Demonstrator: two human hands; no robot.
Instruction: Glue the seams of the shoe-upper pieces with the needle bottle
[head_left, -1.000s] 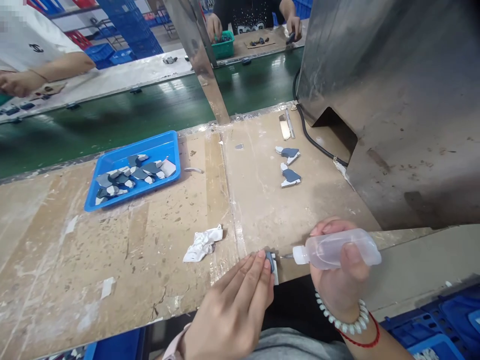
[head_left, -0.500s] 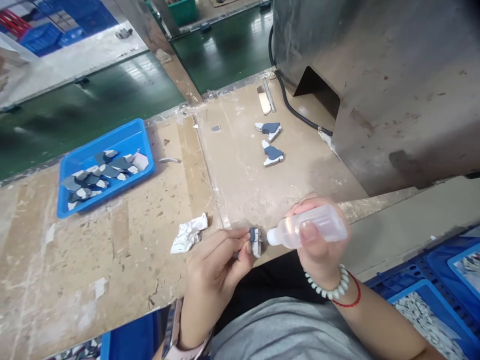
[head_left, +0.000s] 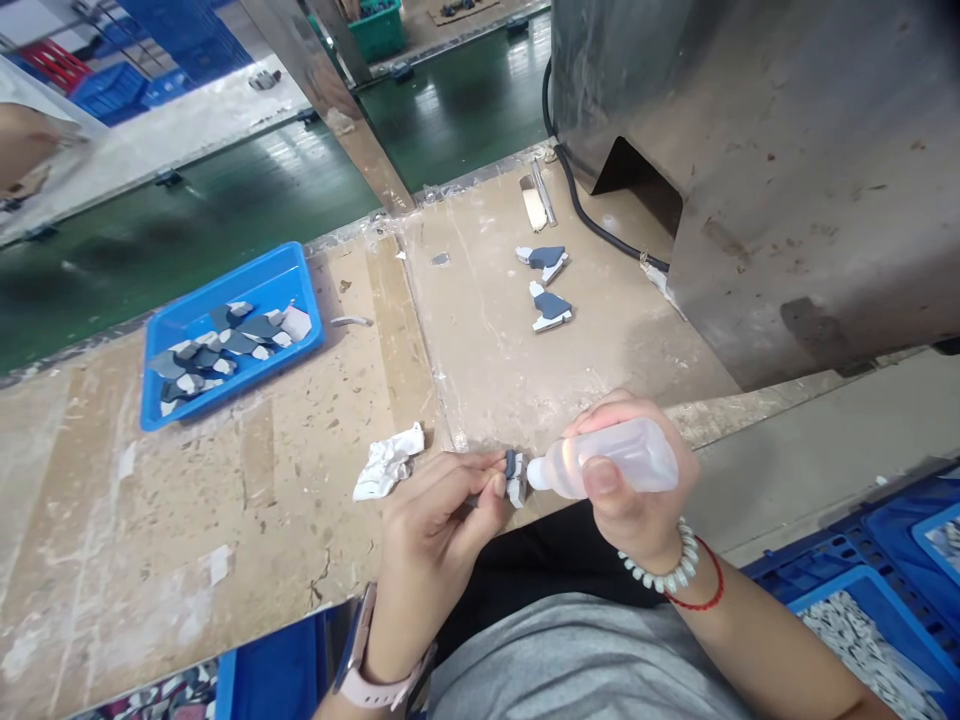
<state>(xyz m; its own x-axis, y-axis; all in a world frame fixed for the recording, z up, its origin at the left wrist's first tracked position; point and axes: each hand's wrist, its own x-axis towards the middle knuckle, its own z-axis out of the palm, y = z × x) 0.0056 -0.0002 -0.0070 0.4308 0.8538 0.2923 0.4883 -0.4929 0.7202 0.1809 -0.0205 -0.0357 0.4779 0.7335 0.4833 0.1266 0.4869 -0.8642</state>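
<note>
My left hand [head_left: 450,510] pinches a small grey-and-white molded piece [head_left: 516,480] between thumb and fingertips, over the table's front edge. Wrapped in my right hand [head_left: 637,500] is a translucent squeeze bottle [head_left: 619,455], tipped sideways with its white nozzle pointing left. The nozzle is right beside the piece; whether they touch I cannot tell. Farther back on the board lie two similar grey-and-white pieces, an upper piece [head_left: 546,260] and a lower piece [head_left: 553,306]. A crumpled white cloth or tissue [head_left: 388,462] lies left of my left hand.
A blue tray [head_left: 319,335] with several grey-and-white pieces stands at left. A metal housing [head_left: 787,200] with a black cable [head_left: 600,228] fills the right. Behind the table [head_left: 300,520] runs a green conveyor belt [head_left: 247,180]. Blue bins [head_left: 862,580] of pieces stand below right.
The bottle's nozzle has come closer to the piece in my left hand. The whole view has shifted slightly, so the table things appear farther right.
</note>
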